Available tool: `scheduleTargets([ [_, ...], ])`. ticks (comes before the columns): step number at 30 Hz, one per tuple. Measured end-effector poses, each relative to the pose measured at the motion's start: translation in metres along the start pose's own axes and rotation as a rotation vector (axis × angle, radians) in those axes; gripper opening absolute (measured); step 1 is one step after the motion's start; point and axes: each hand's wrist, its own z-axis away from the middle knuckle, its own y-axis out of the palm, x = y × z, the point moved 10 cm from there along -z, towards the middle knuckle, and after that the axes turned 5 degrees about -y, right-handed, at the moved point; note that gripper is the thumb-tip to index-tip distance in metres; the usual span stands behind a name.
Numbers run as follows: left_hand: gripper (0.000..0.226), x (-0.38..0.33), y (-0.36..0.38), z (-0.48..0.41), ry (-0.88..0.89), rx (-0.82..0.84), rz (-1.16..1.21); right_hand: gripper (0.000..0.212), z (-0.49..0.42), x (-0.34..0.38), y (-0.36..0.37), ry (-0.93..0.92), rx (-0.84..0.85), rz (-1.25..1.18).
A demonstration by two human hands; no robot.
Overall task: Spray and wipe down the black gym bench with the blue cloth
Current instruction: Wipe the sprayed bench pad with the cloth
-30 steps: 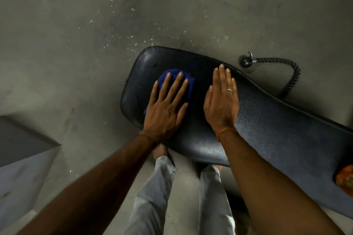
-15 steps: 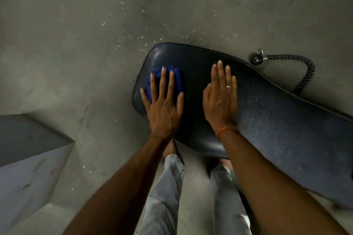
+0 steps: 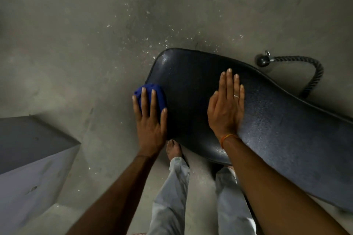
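Black textured vinyl covers the gym bench pad (image 3: pixel 267 120), which runs from its rounded end near the middle of the view out toward the lower right edge, standing over a grey concrete floor (image 3: pixel 76 44). The blue cloth (image 3: pixel 152 93) sits bunched at the left edge of that rounded end, partly hanging past the rim. The left hand (image 3: pixel 150 120) lies on top of the cloth with its fingers (image 3: pixel 144 101) stretched out and spread, pressing it flat against the pad rather than curling around it. The right hand (image 3: pixel 227 110) rests palm down on the pad well to the right of the cloth, open and flat with the fingers held together; a ring (image 3: pixel 236 96) shows on one finger and an orange thread (image 3: pixel 227 138) circles the wrist. Both bare forearms reach in from the bottom of the view. Below the pad's near edge, the person's light grey trousers (image 3: pixel 172 196) and a bare foot (image 3: pixel 172 148) stand on the floor. White specks (image 3: pixel 137 38) are scattered over the concrete beyond the rounded end. Past the far side of the pad lies a black braided rope attachment (image 3: pixel 313 70) with a round black stopper and a metal clip at its end. At the left edge sits a grey box-like block (image 3: pixel 28 168).
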Motion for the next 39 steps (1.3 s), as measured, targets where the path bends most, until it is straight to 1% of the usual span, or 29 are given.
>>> scheduleTargets([
  [2, 0.063, 0.006, 0.002, -0.009, 0.013, 0.007, -0.008, 0.059, -0.001, 0.0, 0.0, 0.008, -0.003, 0.003],
  [4, 0.064, 0.001, -0.003, -0.044, 0.032, 0.039, -0.033, 0.059, -0.001, 0.001, 0.001, 0.003, -0.005, 0.007],
  [7, 0.066, -0.027, 0.0, -0.113, 0.085, 0.144, -0.028, 0.059, -0.001, 0.0, 0.0, -0.002, -0.023, 0.0],
  [10, 0.067, -0.053, 0.007, -0.146, 0.094, 0.151, -0.053, 0.059, -0.002, 0.0, -0.001, 0.008, -0.033, -0.007],
  [12, 0.066, -0.054, 0.005, -0.129, 0.116, 0.125, -0.094, 0.059, -0.002, 0.0, -0.001, 0.01, -0.029, -0.007],
  [15, 0.067, -0.057, 0.006, -0.071, 0.268, 0.102, -0.217, 0.059, -0.002, 0.001, -0.002, 0.008, -0.022, 0.001],
  [17, 0.068, -0.058, 0.011, -0.056, 0.32, 0.115, -0.271, 0.059, -0.002, 0.0, -0.002, 0.012, -0.027, -0.002],
  [19, 0.069, -0.066, 0.014, -0.074, 0.36, 0.155, -0.289, 0.058, -0.003, 0.0, -0.002, 0.011, -0.04, -0.005],
  [21, 0.067, -0.086, 0.016, -0.112, 0.405, 0.183, -0.283, 0.058, -0.003, -0.001, -0.003, 0.012, -0.053, -0.017],
  [23, 0.065, -0.103, 0.018, -0.15, 0.365, 0.2, -0.269, 0.057, -0.003, -0.001, -0.004, 0.014, -0.068, -0.031],
  [25, 0.064, -0.111, 0.023, -0.164, 0.311, 0.202, -0.271, 0.057, -0.002, -0.001, -0.005, 0.017, -0.082, -0.03],
  [27, 0.065, -0.111, 0.022, -0.144, 0.356, 0.181, -0.277, 0.056, -0.002, -0.002, -0.006, 0.019, -0.092, -0.034],
  [30, 0.066, -0.102, 0.019, -0.075, 0.512, 0.164, -0.296, 0.056, -0.002, -0.002, -0.006, 0.018, -0.09, -0.038],
  [33, 0.065, -0.087, 0.023, -0.029, 0.526, 0.192, -0.32, 0.054, -0.001, -0.002, -0.009, 0.019, -0.1, -0.079],
  [35, 0.065, -0.091, 0.024, -0.043, 0.523, 0.196, -0.325, 0.054, 0.0, -0.004, -0.013, 0.045, -0.134, -0.108],
  [39, 0.065, -0.134, 0.027, -0.114, 0.446, 0.155, -0.29, 0.055, 0.005, -0.017, -0.019, 0.173, -0.212, -0.061],
])
